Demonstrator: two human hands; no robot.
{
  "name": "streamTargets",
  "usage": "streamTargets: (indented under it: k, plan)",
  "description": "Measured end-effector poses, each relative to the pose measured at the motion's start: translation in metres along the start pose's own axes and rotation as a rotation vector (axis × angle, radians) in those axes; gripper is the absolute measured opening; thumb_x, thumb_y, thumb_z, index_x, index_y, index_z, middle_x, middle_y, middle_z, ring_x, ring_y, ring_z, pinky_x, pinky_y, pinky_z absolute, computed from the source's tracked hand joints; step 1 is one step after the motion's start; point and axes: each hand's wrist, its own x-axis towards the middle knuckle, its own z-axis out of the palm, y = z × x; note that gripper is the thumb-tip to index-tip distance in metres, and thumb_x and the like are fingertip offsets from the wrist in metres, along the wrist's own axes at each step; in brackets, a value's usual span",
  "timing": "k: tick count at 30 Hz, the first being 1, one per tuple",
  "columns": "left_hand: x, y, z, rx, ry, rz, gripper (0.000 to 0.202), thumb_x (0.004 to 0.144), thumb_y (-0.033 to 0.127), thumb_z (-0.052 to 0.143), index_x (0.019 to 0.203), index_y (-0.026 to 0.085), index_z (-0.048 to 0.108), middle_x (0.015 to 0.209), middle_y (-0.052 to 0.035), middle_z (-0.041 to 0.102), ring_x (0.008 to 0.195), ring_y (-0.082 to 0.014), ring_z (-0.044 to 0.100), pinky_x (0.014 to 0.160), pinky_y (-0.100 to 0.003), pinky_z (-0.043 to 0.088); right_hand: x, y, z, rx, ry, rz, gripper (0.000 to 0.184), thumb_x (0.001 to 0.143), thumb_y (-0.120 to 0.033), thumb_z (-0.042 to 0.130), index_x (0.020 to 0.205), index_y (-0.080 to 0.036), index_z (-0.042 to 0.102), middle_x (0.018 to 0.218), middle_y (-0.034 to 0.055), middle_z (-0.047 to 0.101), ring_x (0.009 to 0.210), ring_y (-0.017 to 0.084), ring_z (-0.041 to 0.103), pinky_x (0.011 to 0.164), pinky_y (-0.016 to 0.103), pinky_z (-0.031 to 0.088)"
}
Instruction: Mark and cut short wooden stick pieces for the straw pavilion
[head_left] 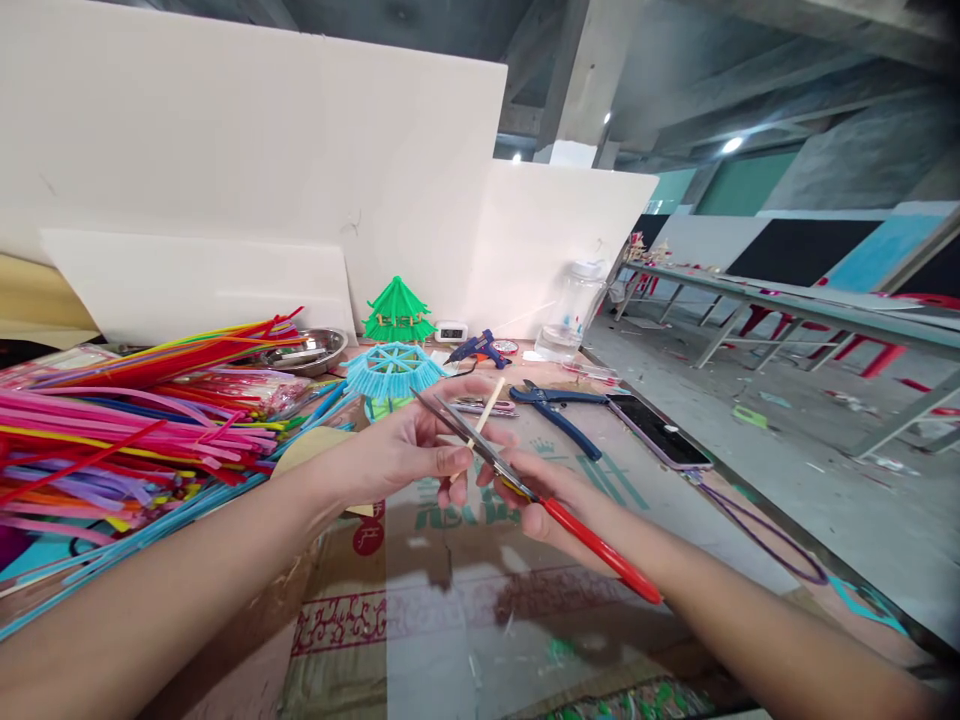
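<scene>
A thin pale wooden stick [489, 408] is pinched between the fingers of my left hand [420, 445], tilted up and to the right. My right hand [551, 500] grips a pair of scissors [592, 548] with red handles, near the pivot. The scissor blades are parted and point up and left, crossing the stick close to my left fingers. Beyond my hands stands a small model pavilion with a light blue pipe-cleaner roof [395, 370]. Behind it is a green tiered roof model [399, 312].
Bundles of coloured pipe cleaners [135, 430] cover the left side. At the back are a metal bowl [311, 350], a glue gun [480, 347], a small clock [451, 331] and a water jug [571, 310]. Blue pliers [562, 410] and a phone [660, 432] lie right.
</scene>
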Motion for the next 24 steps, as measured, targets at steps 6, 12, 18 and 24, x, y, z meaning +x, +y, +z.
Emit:
streamTargets:
  k: [6, 12, 18, 24]
  plan:
    - [-0.0019, 0.0016, -0.0021, -0.043, -0.005, -0.031, 0.047, 0.081, 0.026, 0.077, 0.125, 0.023, 0.061, 0.126, -0.012, 0.066, 0.056, -0.0077, 0.066, 0.05, -0.017, 0.051, -0.0015, 0.0033, -0.0008, 0.078, -0.004, 0.048, 0.058, 0.084, -0.075, 0.051, 0.097, -0.018, 0.056, 0.079, -0.0018, 0.045, 0.07, 0.014, 0.038, 0.061, 0.025, 0.032]
    - [-0.0014, 0.001, -0.0046, -0.121, -0.007, -0.034, 0.042, 0.08, 0.019, 0.077, 0.12, 0.026, 0.065, 0.124, -0.0092, 0.068, 0.056, -0.0068, 0.065, 0.05, -0.017, 0.051, 0.0003, 0.0028, 0.0012, 0.13, 0.005, 0.086, 0.058, 0.082, -0.072, 0.058, 0.093, -0.015, 0.056, 0.07, -0.005, 0.037, 0.061, 0.011, 0.031, 0.052, 0.023, 0.023]
    - [-0.0006, -0.0011, -0.0058, -0.152, -0.001, 0.025, 0.039, 0.078, 0.017, 0.078, 0.116, 0.024, 0.069, 0.112, -0.0079, 0.071, 0.052, -0.0061, 0.063, 0.049, -0.016, 0.05, 0.0016, 0.0004, 0.003, 0.065, 0.063, 0.073, 0.051, 0.082, -0.065, 0.064, 0.085, -0.015, 0.057, 0.065, -0.0057, 0.035, 0.058, 0.01, 0.03, 0.051, 0.023, 0.023]
    - [-0.0016, -0.0077, -0.0035, -0.166, -0.033, 0.011, 0.041, 0.08, 0.019, 0.076, 0.119, 0.029, 0.069, 0.108, -0.0036, 0.07, 0.052, -0.0047, 0.063, 0.047, -0.014, 0.048, -0.0017, -0.0006, -0.0025, -0.068, 0.021, 0.073, 0.046, 0.086, -0.061, 0.061, 0.099, -0.017, 0.062, 0.072, -0.0019, 0.05, 0.062, 0.014, 0.043, 0.056, 0.024, 0.035]
